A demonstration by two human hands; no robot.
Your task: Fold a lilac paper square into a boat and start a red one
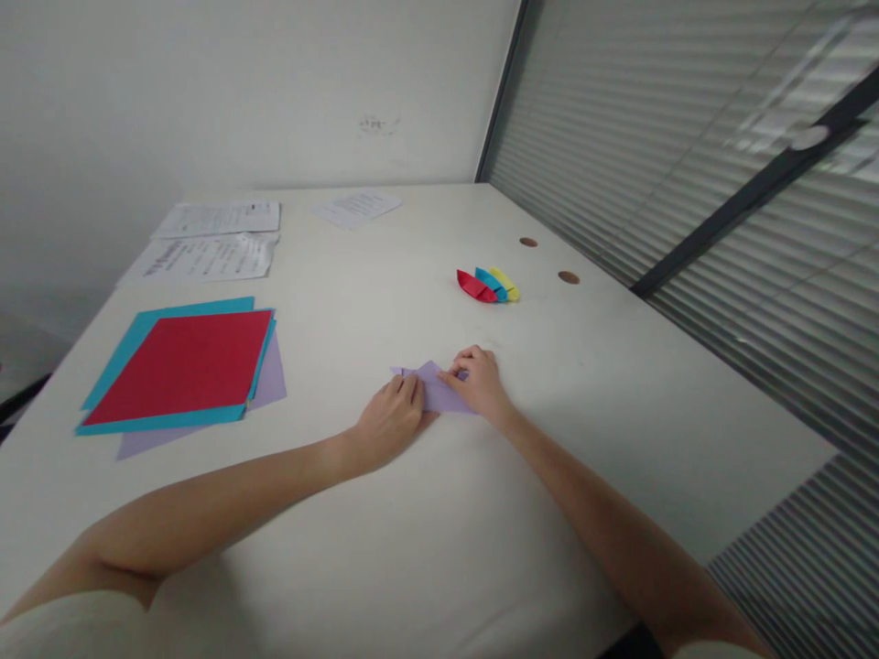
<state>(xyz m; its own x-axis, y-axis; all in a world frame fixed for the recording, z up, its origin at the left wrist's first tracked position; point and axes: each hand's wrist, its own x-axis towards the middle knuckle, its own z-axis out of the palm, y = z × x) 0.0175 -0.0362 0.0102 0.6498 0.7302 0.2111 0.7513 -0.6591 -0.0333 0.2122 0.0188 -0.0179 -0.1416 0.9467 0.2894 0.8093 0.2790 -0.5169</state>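
Note:
A folded sheet of purple origami paper (pixel 443 394) lies on the white table in front of me, with a pointed peak on its far edge. My left hand (pixel 393 412) grips its left part, fingers bent down over it and closed. At the right end, my right hand (pixel 479 380) pinches the paper between thumb and fingers. Both hands hide parts of the sheet, so its full outline does not show. Beyond the right hand rest three small folded paper pieces side by side: red (pixel 475 286), blue (pixel 493 283) and yellow (pixel 506 285).
To the left is a stack of coloured sheets, a red sheet (pixel 185 366) on top of blue ones (pixel 124 352) and purple (pixel 271 375). Printed papers (pixel 206 256) lie at the far left, another (pixel 357 209) at the back. Window blinds (pixel 659 137) border the right side.

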